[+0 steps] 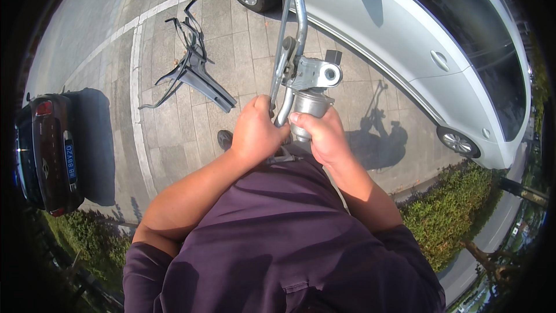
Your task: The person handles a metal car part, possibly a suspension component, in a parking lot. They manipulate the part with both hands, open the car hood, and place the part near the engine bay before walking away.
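Observation:
I hold a grey metal linkage assembly (301, 52) upright in front of my chest: a bent tube and a thin rod rise from a cast bracket (315, 73) with a cylindrical motor (310, 107) below it. My left hand (255, 133) is wrapped around the lower end of the tube and rod. My right hand (324, 136) grips the motor cylinder, thumb across its front. The bottom of the assembly is hidden behind both hands.
A white car (417, 35) stands close on the right over grey paving. Black plastic trim pieces (194, 69) lie on the pavement to the left. A dark car (49, 156) is parked at far left. A hedge (452, 214) runs lower right.

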A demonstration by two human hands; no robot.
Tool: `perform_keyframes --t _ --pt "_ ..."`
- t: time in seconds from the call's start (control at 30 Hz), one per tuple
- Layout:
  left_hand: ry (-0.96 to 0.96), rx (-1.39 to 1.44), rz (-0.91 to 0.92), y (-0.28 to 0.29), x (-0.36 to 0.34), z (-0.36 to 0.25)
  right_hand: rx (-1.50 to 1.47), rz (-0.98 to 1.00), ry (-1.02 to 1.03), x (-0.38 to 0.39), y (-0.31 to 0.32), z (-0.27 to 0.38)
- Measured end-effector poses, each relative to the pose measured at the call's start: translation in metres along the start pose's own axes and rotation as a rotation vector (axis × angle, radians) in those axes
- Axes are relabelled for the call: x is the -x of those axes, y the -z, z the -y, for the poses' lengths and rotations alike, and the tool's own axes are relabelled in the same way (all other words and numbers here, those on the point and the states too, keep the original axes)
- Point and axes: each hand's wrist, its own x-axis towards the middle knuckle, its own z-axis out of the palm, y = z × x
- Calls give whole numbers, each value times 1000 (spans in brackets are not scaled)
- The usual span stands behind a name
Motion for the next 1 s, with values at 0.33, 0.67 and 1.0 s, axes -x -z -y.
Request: perform_keyframes --t 0.33,0.67,1.0 --pt "-82 89 33 6 3 3 108 7 115 5 -9 5" --pt "-44 666 70 55 19 -9 662 -219 455 1 -16 19" --pt "-174 711 116 96 48 -37 952 -126 717 11 -19 35"
